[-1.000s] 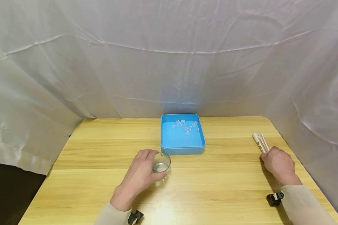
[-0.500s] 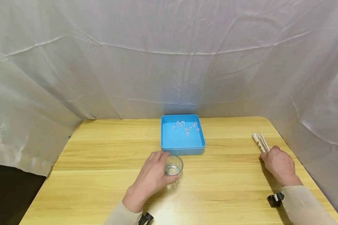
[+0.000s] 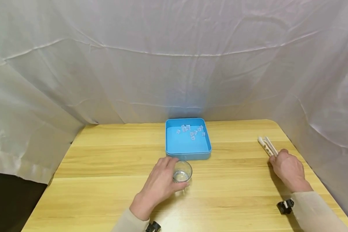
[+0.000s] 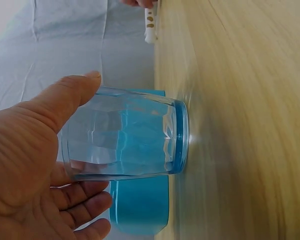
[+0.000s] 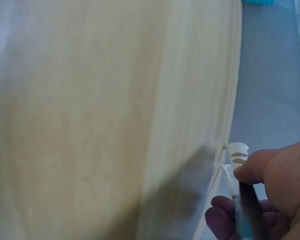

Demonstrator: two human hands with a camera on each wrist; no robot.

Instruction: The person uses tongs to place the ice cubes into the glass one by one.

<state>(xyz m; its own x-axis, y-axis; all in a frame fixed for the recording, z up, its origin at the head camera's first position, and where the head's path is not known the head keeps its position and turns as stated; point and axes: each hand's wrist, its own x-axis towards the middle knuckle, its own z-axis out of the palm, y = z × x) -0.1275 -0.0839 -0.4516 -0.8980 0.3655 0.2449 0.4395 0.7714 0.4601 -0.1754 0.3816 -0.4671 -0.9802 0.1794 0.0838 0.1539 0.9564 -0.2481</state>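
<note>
My left hand (image 3: 160,182) grips a clear drinking glass (image 3: 182,171), thumb on the near side and fingers round the far side. In the left wrist view the glass (image 4: 132,135) stands upright, its thick base close to the table. At the right, my right hand (image 3: 287,167) holds white tongs (image 3: 267,146) by their handles, with the two arms slightly spread and pointing away from me. The right wrist view shows the thumb and fingers (image 5: 220,217) pinching the tongs (image 5: 237,150). The tongs have slots along one arm.
A square blue tray (image 3: 188,156) stands just behind the glass, with several small clear cubes (image 3: 192,133) lying in its far half. Pale curtains (image 3: 162,64) hang round the back and sides of the wooden table (image 3: 104,161).
My left hand has moved the glass to the right, from the tray's left front corner to in front of the tray. The right hand has stayed put, with the tongs' tips shifting slightly left.
</note>
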